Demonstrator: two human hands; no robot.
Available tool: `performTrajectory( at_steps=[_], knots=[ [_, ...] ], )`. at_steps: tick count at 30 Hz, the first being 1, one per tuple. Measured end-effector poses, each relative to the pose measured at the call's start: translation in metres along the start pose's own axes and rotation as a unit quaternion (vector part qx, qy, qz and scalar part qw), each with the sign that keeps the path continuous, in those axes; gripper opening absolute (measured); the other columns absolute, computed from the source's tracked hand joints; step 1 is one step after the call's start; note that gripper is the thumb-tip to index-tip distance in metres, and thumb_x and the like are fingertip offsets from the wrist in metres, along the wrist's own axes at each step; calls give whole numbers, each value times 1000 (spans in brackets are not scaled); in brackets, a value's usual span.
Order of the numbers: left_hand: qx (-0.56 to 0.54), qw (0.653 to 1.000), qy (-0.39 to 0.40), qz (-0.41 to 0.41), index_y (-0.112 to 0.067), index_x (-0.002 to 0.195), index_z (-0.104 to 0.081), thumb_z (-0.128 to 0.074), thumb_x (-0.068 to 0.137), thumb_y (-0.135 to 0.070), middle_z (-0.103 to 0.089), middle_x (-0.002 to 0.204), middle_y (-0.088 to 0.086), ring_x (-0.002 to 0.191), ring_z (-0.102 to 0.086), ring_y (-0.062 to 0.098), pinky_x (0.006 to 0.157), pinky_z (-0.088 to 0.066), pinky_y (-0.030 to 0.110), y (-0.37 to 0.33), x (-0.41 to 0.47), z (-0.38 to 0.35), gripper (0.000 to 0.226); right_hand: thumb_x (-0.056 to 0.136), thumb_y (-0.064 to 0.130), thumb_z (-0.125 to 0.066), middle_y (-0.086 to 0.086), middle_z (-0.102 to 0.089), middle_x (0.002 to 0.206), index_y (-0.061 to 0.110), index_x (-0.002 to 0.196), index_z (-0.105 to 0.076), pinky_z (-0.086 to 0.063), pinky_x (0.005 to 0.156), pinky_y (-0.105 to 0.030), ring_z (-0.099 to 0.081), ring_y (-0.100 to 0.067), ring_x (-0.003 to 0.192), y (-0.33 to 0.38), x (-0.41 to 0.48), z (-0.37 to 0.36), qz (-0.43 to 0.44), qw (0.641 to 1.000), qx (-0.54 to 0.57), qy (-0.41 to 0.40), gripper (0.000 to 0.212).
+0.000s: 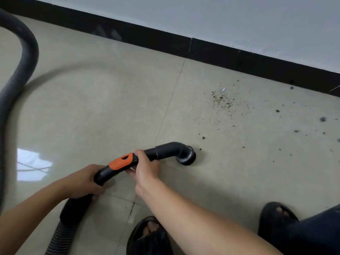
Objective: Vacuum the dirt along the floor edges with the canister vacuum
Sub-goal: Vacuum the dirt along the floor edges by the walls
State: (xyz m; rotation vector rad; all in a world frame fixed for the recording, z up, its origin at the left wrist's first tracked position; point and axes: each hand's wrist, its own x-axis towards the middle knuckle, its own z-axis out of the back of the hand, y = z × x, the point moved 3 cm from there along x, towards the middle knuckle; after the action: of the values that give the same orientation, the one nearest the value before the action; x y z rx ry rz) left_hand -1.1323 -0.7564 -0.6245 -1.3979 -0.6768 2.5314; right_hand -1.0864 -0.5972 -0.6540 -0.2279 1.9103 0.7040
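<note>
A black vacuum wand (pixel 165 150) with an orange slider (pixel 121 162) lies low over the beige tiled floor. Its round brush nozzle (pixel 186 157) touches the floor in the middle of the view. My left hand (pixel 82 182) grips the curved rear of the handle where the ribbed hose (pixel 62 234) joins. My right hand (pixel 145 165) grips the wand just ahead of the orange slider. A patch of dirt crumbs (pixel 221 99) lies to the upper right of the nozzle, near the black baseboard (pixel 239 59). Loose specks (pixel 322 119) scatter further right.
The black hose (pixel 22 56) loops up along the left edge of the view. My two feet in black slippers (pixel 149 234) (pixel 276 216) stand at the bottom. A pale wall rises above the baseboard. Bare glossy tile spreads left of the nozzle.
</note>
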Motion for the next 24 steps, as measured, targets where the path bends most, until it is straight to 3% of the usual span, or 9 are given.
performTrajectory(
  at_steps=[4, 8, 19, 24],
  knots=[
    [3, 1000, -9, -20, -10, 91, -62, -69, 71, 5, -66, 59, 1, 52, -64, 13, 52, -50, 22, -28, 18, -2, 27, 84, 7, -63, -14, -65, 90, 5, 102, -54, -60, 59, -33, -66, -24, 74, 31, 6, 8, 30, 999, 11, -10, 21],
    [13, 999, -31, -36, -13, 92, -63, -74, 69, 1, -67, 65, 3, 54, -65, 12, 58, -52, 31, -40, 31, 0, 29, 84, 10, -63, -11, -63, 84, 10, 91, -52, -60, 65, -38, -64, -22, 71, 52, 15, 7, 49, 999, -20, -4, 13],
    [-20, 998, -47, -39, -9, 85, -59, -70, 70, 1, -69, 63, 12, 53, -66, 22, 55, -53, 34, -67, 54, -5, 21, 84, 12, -62, -11, -60, 85, 10, 94, -49, -61, 66, -39, -63, -21, 68, 92, 34, 9, 66, 996, -56, 9, 16],
    [-51, 991, -120, -15, -4, 78, -56, -72, 70, 2, -65, 58, 9, 55, -66, 28, 55, -49, 33, -48, 49, 3, 19, 87, 12, -61, -11, -59, 85, 12, 86, -47, -60, 69, -41, -60, -22, 70, 96, 35, -23, 40, 988, -132, 63, 14]
  ],
)
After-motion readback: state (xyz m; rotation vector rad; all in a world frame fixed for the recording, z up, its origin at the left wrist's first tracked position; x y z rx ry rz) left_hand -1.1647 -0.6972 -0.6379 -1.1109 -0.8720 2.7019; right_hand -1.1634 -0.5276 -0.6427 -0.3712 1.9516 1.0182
